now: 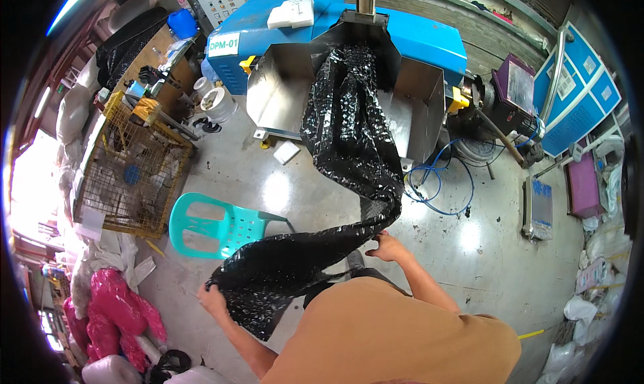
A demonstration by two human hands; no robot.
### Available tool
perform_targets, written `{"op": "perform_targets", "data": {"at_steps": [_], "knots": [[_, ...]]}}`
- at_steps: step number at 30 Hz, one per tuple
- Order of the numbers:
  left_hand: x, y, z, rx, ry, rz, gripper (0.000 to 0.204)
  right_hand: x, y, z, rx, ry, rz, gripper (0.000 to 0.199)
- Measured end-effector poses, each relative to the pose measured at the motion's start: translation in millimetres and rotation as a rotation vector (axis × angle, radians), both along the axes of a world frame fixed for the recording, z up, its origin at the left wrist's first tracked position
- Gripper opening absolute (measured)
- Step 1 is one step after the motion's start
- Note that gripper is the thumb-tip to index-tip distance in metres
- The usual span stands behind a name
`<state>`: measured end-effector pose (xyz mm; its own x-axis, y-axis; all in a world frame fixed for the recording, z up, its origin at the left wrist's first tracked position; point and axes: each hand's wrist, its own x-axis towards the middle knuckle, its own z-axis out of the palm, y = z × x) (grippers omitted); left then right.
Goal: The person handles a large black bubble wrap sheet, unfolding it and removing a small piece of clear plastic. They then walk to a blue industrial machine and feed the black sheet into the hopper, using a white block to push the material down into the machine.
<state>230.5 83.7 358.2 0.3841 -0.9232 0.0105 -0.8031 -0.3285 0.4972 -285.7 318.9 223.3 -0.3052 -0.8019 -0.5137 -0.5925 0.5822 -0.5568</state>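
Observation:
A long black plastic film (349, 135), glossy with white glints, hangs out of the metal chute (282, 88) of a blue machine (422, 41). It drops in folds, bends, and sweeps across to the lower left in front of me. My left hand (215, 301) is closed on the film's outer end, where it spreads wide. Close below the bend is my right hand (390, 248), its thumb and a finger apart. One fingertip reaches the film's lower edge; its other fingers are partly hidden.
A turquoise plastic chair (215, 226) stands left of the film. Farther left is a yellow wire cage (127, 169), with pink plastic bundles (117, 313) nearer. Blue hose (436, 182) loops over the floor at right. A flat scale (538, 206) sits beyond it.

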Motion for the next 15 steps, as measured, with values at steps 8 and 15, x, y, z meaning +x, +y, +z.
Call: {"op": "perform_targets", "data": {"at_steps": [8,15], "knots": [[154.0,77.0,118.9,-0.474,0.148,0.129,0.028,38.9,12.0,0.5,-0.109,0.081,-0.014,0.082],[342.0,238.0,160.8,-0.596,0.322,0.345,0.027,153.9,-12.4,-16.1,-0.289,-0.26,-0.52,0.102]]}}
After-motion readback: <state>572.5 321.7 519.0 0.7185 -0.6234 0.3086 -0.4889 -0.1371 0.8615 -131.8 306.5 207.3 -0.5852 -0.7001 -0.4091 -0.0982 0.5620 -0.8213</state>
